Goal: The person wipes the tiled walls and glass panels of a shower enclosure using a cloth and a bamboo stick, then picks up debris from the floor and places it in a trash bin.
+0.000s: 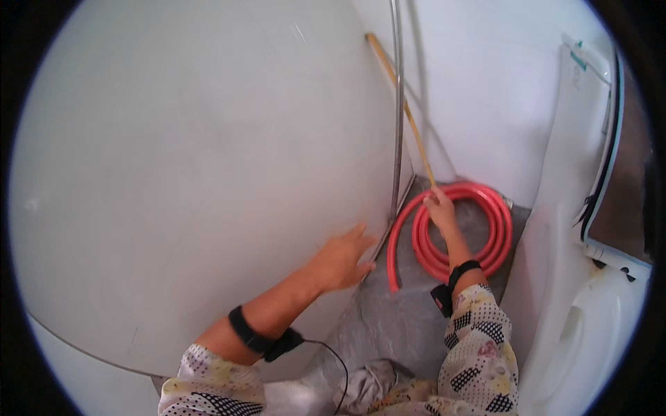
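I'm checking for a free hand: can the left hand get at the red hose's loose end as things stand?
Probably yes: the left hand looks open and empty, and nothing visible blocks its way to the red hose's loose end.

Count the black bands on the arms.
2: one black band around the left forearm, the other around the right forearm.

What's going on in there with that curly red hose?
The person's right hand seems to grip the low end of a thin yellow stick, which slants up and to the left. Right by that hand, the red hose lies coiled on the grey floor. The left hand is open and holds nothing, near the big pale panel.
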Action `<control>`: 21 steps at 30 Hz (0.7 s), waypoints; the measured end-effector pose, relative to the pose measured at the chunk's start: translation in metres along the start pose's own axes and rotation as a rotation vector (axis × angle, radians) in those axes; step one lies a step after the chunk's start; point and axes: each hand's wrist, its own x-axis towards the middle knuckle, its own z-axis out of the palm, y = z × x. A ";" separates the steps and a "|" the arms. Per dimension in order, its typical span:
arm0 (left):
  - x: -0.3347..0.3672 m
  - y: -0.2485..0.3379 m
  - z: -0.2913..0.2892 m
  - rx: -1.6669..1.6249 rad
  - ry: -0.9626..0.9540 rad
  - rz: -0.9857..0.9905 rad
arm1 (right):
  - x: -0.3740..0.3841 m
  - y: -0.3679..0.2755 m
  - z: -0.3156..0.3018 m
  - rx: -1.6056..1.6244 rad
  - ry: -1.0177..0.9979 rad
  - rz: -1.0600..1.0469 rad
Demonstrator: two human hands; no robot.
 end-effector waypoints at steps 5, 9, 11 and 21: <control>-0.107 -0.006 0.042 -0.294 -0.264 0.047 | -0.011 0.031 -0.020 0.065 -0.076 0.228; -0.173 -0.044 0.069 -0.349 -0.457 0.056 | -0.015 0.010 -0.045 0.132 -0.181 0.349; -0.184 -0.066 0.070 -0.412 -0.492 0.028 | -0.015 -0.003 -0.051 0.106 -0.172 0.347; -0.207 -0.107 0.099 -0.603 -0.137 0.159 | -0.040 -0.064 -0.139 -0.327 0.209 0.100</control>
